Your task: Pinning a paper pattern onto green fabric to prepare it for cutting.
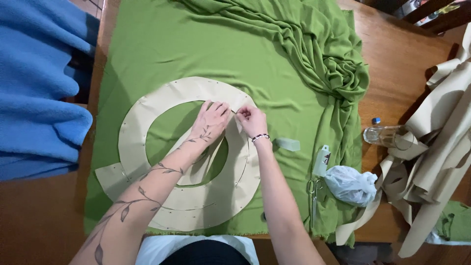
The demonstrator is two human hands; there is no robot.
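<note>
Both forearms reach from the bottom edge over a ring-shaped paper pattern (pixel 147 122) lying on green fabric (pixel 162 44) across the table (pixel 407 64). Left hand (pixel 212 119) presses flat on the ring's upper right, fingers spread; right hand (pixel 251 119) pinches something tiny beside it, perhaps a pin. Scissors (pixel 313 194) lie right.

White plastic bag (pixel 351 183) beside scissors (pixel 313 189)

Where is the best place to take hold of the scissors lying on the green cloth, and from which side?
Probably by the two ring handles of the scissors, which lie at the far end, with the closed blades pointing toward the person. The right hand could come from above on the right; the white plastic bag lies close on that side.
</note>
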